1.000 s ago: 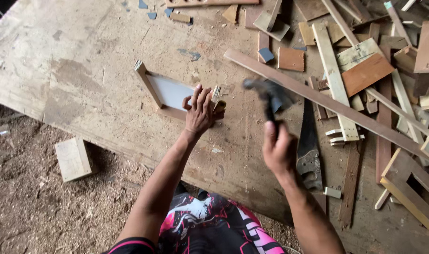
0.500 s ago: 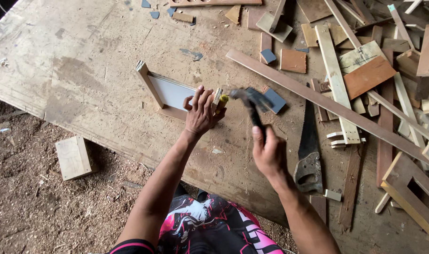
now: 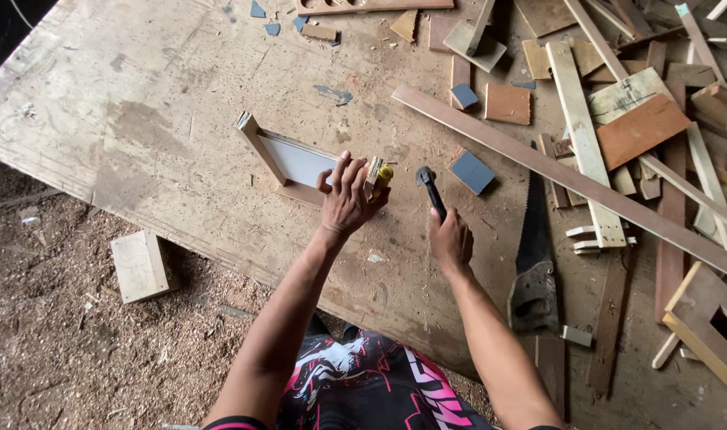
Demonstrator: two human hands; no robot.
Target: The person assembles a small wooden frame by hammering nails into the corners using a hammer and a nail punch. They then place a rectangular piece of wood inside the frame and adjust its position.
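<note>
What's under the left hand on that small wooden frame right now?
The left hand covers the near end of the small wooden frame with a white panel. A yellow piece shows beside the fingers. The joint beneath the palm is hidden.

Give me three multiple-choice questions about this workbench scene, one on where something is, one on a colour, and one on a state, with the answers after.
1. Where does the handsaw lie?
A. on the sawdust floor
B. on the plywood bench to the right of the right hand
C. across the small frame

2. What colour is the panel inside the small wooden frame?
A. white
B. red
C. green

3. What is the right hand doing?
A. resting open
B. gripping a hammer handle
C. holding the saw

Answers: 1 B, the saw lies flat on the bench beside that hand. 2 A, the panel shows white. 3 B, the fingers close round the hammer, while the left hand steadies the frame.
</note>
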